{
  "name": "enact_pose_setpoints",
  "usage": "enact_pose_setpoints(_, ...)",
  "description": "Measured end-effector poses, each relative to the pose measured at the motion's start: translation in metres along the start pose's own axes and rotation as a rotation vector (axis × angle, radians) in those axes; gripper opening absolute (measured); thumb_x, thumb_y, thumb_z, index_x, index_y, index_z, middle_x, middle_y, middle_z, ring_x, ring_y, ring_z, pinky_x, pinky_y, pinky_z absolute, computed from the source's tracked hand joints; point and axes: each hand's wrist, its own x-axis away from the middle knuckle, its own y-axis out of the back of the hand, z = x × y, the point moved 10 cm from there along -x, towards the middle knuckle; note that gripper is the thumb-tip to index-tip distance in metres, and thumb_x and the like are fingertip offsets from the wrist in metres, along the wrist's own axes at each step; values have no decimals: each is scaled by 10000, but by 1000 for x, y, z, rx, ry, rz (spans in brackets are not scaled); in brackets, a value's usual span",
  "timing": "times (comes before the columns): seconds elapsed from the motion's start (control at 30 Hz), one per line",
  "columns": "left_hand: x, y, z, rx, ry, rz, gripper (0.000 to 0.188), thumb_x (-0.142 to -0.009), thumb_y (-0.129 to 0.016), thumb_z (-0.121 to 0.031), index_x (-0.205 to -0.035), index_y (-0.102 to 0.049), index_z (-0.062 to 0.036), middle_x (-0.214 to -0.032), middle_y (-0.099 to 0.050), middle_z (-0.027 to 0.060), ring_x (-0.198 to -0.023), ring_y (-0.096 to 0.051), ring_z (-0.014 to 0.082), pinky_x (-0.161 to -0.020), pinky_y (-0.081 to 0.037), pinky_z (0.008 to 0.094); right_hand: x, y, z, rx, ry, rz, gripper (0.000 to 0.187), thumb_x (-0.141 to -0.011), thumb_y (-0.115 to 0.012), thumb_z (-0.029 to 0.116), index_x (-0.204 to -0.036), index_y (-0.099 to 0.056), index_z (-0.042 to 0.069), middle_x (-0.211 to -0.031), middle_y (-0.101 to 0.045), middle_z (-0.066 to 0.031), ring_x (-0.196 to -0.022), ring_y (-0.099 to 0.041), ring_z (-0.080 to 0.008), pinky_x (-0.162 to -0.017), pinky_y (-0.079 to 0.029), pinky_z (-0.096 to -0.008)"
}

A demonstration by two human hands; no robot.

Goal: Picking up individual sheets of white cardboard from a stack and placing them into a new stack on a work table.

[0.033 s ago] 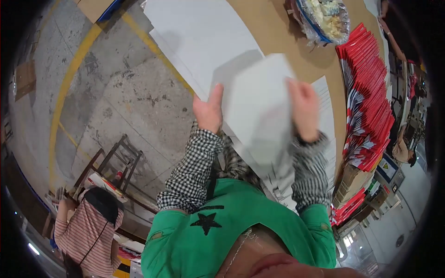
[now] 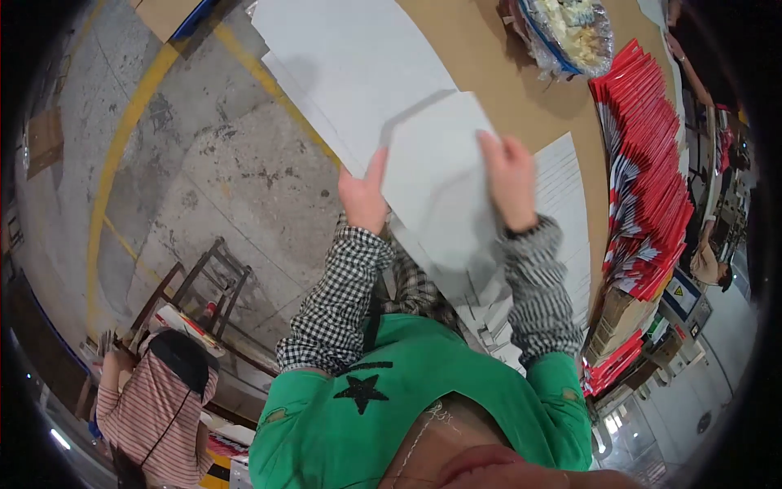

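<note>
Between my two hands, a white sheet [image 2: 440,163], stiff like thin card, is held tilted above the work table. My left hand [image 2: 363,196] grips its left edge; the thumb points up along the edge and the other fingers are hidden. At the right edge my right hand [image 2: 511,179] is closed on the same sheet, slightly blurred. Beyond the sheet lies a larger stack of white sheets [image 2: 350,65] along the table's left side. More white sheets [image 2: 564,200] lie overlapping in a fanned row to the right of my right hand.
Red-and-white folded pieces [image 2: 643,163] stand in a long row on the right of the brown tabletop [image 2: 489,69]. A plastic-wrapped bundle [image 2: 578,33] sits at the far side. Left, a person in a striped top [image 2: 155,407] is near a dark metal frame [image 2: 216,277] on the floor.
My right hand has moved left, towards my left hand, and the white sheet's right edge has come along with it. My left hand has stayed nearly still.
</note>
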Motion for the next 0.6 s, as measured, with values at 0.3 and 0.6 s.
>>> enact_pose_setpoints(0.3,-2,0,-3,-40,17,23,406,-824,-617,-183,-1112,-508,81,-1076,-592,138,-970,-559,205,-841,-430,303,-1,-23,-23,-14,-41,-12,451,-794,-649,312,-613,-390,-10,-528,-281,-61,-520,-272,-120,-463,-282,-298)
enact_pose_setpoints(0.6,-1,-3,0,31,66,49,419,-839,-603,-209,-1115,-511,93,-1094,-577,125,-991,-534,184,-866,-409,289,-1,-22,-20,-84,-5,-18,435,-805,-643,294,-624,-405,-20,-529,-299,-33,-533,-281,-111,-471,-289,-282)
